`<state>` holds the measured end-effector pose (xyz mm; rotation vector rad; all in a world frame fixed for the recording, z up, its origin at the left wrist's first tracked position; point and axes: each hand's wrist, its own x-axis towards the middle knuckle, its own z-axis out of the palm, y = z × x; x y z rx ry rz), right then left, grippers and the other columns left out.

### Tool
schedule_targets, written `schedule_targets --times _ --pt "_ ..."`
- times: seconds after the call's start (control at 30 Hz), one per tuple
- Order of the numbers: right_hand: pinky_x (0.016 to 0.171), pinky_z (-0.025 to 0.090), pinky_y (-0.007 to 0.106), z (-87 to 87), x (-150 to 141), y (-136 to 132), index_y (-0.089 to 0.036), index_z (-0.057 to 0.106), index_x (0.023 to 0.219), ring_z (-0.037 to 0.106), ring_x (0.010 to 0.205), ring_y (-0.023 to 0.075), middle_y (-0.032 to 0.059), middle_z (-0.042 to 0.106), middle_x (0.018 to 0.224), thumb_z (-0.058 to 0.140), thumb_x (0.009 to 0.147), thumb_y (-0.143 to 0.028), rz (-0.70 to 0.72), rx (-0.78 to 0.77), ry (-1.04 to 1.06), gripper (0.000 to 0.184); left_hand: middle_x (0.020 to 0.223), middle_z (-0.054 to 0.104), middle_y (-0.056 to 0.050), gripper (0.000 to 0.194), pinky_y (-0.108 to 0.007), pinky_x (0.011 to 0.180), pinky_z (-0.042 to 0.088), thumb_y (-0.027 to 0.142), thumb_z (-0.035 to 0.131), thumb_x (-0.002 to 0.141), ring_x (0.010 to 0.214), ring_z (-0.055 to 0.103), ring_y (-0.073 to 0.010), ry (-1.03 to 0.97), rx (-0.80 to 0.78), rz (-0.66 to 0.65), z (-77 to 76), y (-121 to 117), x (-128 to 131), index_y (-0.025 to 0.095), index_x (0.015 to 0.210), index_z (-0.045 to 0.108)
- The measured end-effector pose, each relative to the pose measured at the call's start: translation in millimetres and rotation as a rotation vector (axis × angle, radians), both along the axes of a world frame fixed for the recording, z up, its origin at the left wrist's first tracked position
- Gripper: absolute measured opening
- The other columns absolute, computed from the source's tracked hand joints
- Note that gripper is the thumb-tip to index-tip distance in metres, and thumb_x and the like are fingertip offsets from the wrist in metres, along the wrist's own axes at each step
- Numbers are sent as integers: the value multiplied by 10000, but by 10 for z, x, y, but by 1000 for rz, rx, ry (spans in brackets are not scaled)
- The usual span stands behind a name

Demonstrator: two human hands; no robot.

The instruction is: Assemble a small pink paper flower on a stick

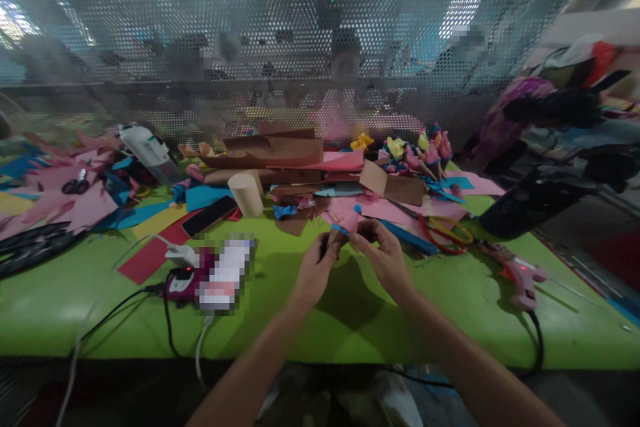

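Both hands hold a small paper cone craft (347,218) above the green table (280,320). It has a pink top, blue trim and a brown lower part. My left hand (321,259) is closed around the brown part from the left. At its right side, the fingers of my right hand (381,250) press against the pink and blue paper. The fingers partly hide its lower end. Just behind lie pink and brown paper scraps. Red- and yellow-handled scissors (445,235) rest to the right of my right hand.
A pink glue gun (523,280) with a lit red light and black cord lies at right. Left are a phone (227,273), a purple power strip (187,283) with cables, and a cream cylinder (246,195). Similar paper crafts (425,155) stand behind, before a perforated metal screen (300,33).
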<state>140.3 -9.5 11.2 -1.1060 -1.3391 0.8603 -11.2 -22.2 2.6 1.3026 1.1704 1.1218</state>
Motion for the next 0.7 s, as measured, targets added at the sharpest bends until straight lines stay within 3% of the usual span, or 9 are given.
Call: schedule_targets --times 0.33,0.7 --pt "630 416 287 34 2 2 -212 634 803 531 692 160 3 614 762 710 795 -428 11 42 -28 229 696 472 43 549 -229 519 300 648 618 793 551 373 -85 -160 -141 -48 -46 22 26 169 1061 595" --pt "629 422 289 -4 -1 5 -215 607 782 519 687 162 3 603 748 704 799 -480 -22 31 -54 283 860 604 -28 428 -274 718 417 537 627 829 799 521 -158 -59 -49 -29 -44 28 -2 173 1054 613"
